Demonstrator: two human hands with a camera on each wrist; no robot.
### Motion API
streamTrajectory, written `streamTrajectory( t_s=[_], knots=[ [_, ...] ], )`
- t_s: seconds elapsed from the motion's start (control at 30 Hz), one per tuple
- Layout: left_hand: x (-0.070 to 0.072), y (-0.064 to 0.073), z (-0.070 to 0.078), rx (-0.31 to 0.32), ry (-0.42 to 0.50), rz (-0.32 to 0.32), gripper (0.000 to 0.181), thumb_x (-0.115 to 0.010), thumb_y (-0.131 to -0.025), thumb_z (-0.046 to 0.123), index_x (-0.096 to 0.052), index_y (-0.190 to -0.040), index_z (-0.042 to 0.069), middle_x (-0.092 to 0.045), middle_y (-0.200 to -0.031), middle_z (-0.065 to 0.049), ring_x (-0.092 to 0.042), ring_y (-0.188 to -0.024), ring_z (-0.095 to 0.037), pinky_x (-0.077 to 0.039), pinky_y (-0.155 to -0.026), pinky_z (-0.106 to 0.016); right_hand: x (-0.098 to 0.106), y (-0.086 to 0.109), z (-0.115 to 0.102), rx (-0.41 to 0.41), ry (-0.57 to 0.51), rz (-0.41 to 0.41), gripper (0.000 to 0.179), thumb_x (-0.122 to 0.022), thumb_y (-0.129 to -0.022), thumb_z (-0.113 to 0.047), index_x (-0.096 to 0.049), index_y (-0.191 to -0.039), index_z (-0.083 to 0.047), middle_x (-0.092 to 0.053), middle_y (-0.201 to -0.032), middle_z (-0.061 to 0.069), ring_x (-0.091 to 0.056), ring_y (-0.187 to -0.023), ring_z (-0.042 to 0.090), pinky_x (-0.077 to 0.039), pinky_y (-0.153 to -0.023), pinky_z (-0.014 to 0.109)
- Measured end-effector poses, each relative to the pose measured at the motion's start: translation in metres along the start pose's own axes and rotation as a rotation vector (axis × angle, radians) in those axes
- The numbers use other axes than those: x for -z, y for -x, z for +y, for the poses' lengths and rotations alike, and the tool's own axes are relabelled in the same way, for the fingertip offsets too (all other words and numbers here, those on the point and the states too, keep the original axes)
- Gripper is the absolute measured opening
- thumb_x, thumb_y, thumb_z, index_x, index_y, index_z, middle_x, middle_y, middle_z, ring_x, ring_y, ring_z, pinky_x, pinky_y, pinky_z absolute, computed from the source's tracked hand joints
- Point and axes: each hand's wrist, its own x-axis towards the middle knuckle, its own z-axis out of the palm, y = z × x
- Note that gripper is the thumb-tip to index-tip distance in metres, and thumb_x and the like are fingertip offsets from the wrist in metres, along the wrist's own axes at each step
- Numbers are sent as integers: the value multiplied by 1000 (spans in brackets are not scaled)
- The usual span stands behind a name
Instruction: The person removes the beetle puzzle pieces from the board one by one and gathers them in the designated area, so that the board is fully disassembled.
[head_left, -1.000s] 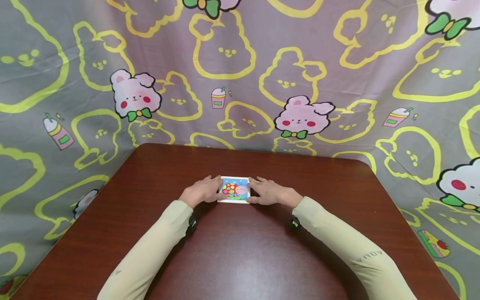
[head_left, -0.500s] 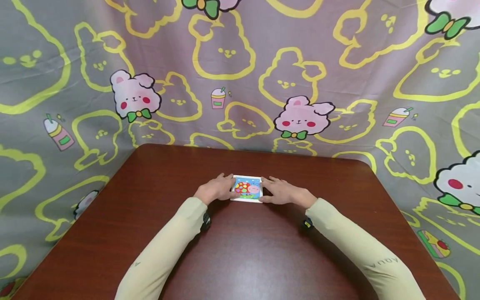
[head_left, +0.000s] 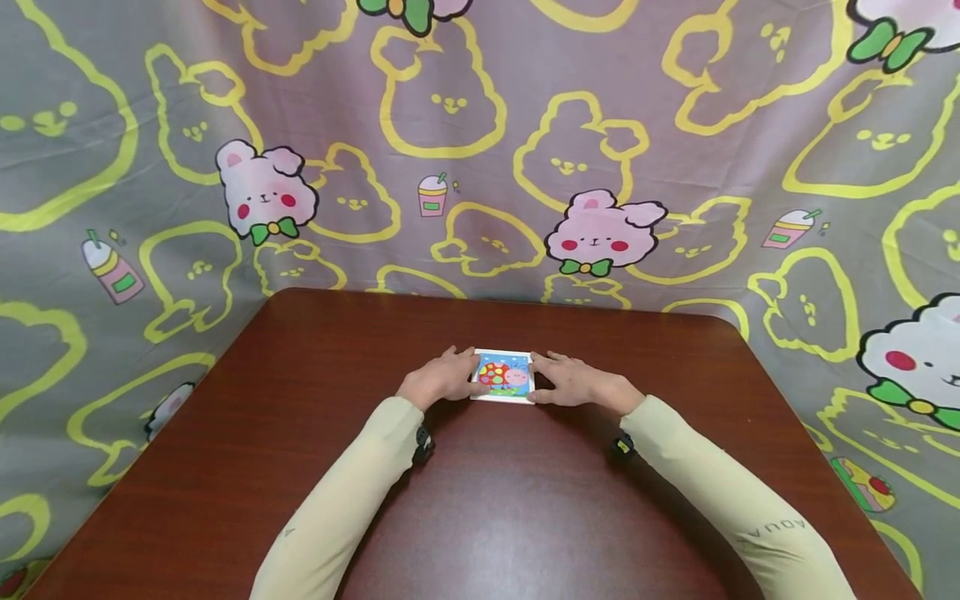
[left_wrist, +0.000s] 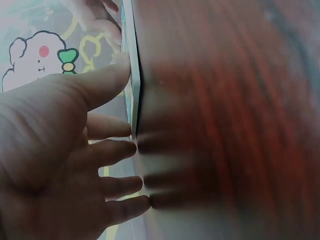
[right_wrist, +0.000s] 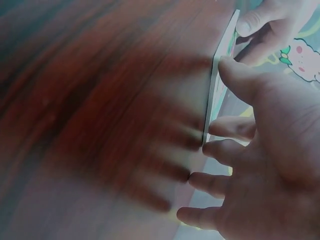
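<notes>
A thin board with a white border (head_left: 504, 377) lies flat on the brown table, printed with a spotted ladybug on blue. My left hand (head_left: 444, 377) rests on its left side, thumb toward the near corner and fingertips toward the far one. On the right side my right hand (head_left: 573, 382) touches it the same way. In the left wrist view, the thumb (left_wrist: 112, 75) presses on the board's edge (left_wrist: 134, 90) while the other fingers stretch out nearly straight. The right wrist view shows the thumb (right_wrist: 237, 77) at the board's edge (right_wrist: 212, 90), the fingers extended and spread.
The dark wooden table (head_left: 495, 500) has rounded far corners. A grey curtain (head_left: 480, 75) with cartoon bunnies hangs behind it and along both sides. Pale sleeves cover both forearms, and a small dark device (head_left: 423, 443) is strapped at each wrist.
Both hands and the ladybug board between them have slid to the right across the table, more in the first half second than in the second. The hands' placement on the board looks unchanged.
</notes>
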Motion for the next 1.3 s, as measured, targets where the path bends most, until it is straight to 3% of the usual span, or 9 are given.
streamTrajectory(
  t_s=[0.27, 0.33, 0.43, 0.5, 0.57, 0.8, 1.0, 1.3],
  knots=[
    [0, 1, -3, 38, 71, -18, 74, -59, -94, 50, -31, -155, 19, -18, -164, -15, -9, -151, -43, -18, -121, -57, 3, -3, 1, 3, -6, -2, 62, -62, -93, -48, -49, -142, -12, -28, -161, 15, -24, -148, 43, -27, -116, 61],
    [0, 1, -3, 38, 84, -23, 74, -59, -94, 50, -31, -155, 19, -17, -164, -15, -8, -151, -43, -17, -121, -57, 5, -4, 1, 6, -12, 0, 60, -64, -93, -46, -51, -140, -12, -37, -156, 15, -35, -143, 40, -33, -114, 57],
    [1, 1, -4, 36, 94, -17, 74, -61, -94, 49, -32, -155, 19, -18, -164, -16, -9, -151, -44, -18, -121, -57, 11, -9, -1, 9, -48, 18, 48, -64, -93, -42, -58, -130, -11, -58, -132, 11, -55, -117, 29, -47, -96, 46],
    [1, 1, -4, 39, 96, -13, 74, -61, -94, 48, -32, -155, 18, -19, -164, -16, -10, -151, -44, -18, -121, -58, 16, -13, -2, 8, -80, 43, 42, -64, -94, -40, -61, -124, -11, -63, -112, 6, -56, -97, 21, -48, -81, 37],
    [1, 1, -4, 45, 100, -10, 74, -61, -94, 48, -33, -155, 18, -20, -164, -16, -11, -151, -44, -19, -120, -58, 20, -17, -4, 5, -122, 67, 38, -64, -94, -39, -63, -119, -11, -64, -101, 3, -55, -87, 19, -45, -74, 33],
    [-2, -2, -5, 50, 106, 1, 74, -62, -93, 49, -33, -155, 19, -21, -163, -15, -12, -151, -43, -19, -120, -58, 27, -31, -9, 17, -230, 123, 36, -61, -96, -38, -65, -119, -10, -69, -108, 5, -62, -88, 17, -52, -78, 33],
    [-2, -2, -5, 55, 121, 8, 74, -63, -93, 47, -35, -154, 18, -22, -163, -16, -13, -150, -44, -19, -119, -61, 25, -40, -12, 12, -348, 133, 30, -63, -96, -37, -67, -115, -13, -69, -104, 5, -66, -78, 20, -54, -66, 29],
    [1, -1, -2, 72, 138, -6, 74, -63, -92, 48, -35, -154, 19, -22, -163, -15, -12, -151, -44, -18, -119, -62, 21, -60, -23, 18, -316, 201, 28, -63, -96, -34, -68, -112, -13, -72, -102, 3, -64, -88, 15, -54, -79, 32]
  ],
)
